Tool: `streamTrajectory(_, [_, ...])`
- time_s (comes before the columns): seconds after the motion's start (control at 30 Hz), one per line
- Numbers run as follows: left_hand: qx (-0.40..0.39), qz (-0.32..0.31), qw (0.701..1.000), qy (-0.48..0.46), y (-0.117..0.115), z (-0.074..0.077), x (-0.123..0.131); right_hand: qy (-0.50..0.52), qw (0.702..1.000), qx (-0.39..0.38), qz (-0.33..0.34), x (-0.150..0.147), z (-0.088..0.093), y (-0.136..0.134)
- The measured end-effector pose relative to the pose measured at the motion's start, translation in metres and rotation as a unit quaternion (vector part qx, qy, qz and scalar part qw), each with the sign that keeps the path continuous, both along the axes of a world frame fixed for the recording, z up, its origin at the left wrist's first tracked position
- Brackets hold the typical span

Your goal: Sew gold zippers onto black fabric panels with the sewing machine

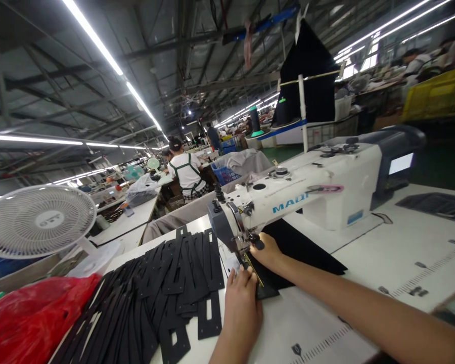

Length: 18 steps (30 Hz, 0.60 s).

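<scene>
A white sewing machine stands on the table with its needle area over a black fabric panel. My left hand is in front of the presser foot, fingers bent together on the panel's near edge, beside a yellow-gold strip. Behind the needle, my right hand is closed on the fabric, its fingertips partly hidden by the machine's head. To the left of my left hand lies a spread pile of black fabric strips, several with rectangular slots cut near their ends.
A white fan stands at the left, above a red plastic bag. Thread cones sit on a stand behind the machine. A person in a white shirt works further back. Dark cloth lies on the table's right side.
</scene>
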<state>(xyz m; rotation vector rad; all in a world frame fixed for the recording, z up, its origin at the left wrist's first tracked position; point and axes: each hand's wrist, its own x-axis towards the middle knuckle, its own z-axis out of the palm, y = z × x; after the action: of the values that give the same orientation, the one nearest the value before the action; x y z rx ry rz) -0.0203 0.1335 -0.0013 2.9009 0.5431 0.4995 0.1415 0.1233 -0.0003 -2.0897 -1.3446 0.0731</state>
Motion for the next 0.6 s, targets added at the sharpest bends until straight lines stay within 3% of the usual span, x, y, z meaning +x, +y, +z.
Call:
streamTrajectory(0.13, [0.012,-0.005,0.997,-0.08,0.001,-0.011,-0.004,-0.051,0.982,0.068,0.166,-0.014,-0.007,-0.056])
streamTrajectory(0.23, [0.027,-0.008,0.991,-0.133,0.003,-0.018,-0.004,-0.083,0.957,0.107,0.258,-0.019,-0.013,-0.081])
streamTrajectory(0.4, [0.045,-0.012,0.987,-0.151,0.003,-0.017,-0.004,-0.107,0.953,0.114,0.258,-0.02,-0.012,-0.08])
streamTrajectory(0.6, [0.069,-0.03,0.993,-0.091,0.002,-0.011,-0.003,-0.126,0.952,0.119,0.254,-0.018,-0.014,-0.078])
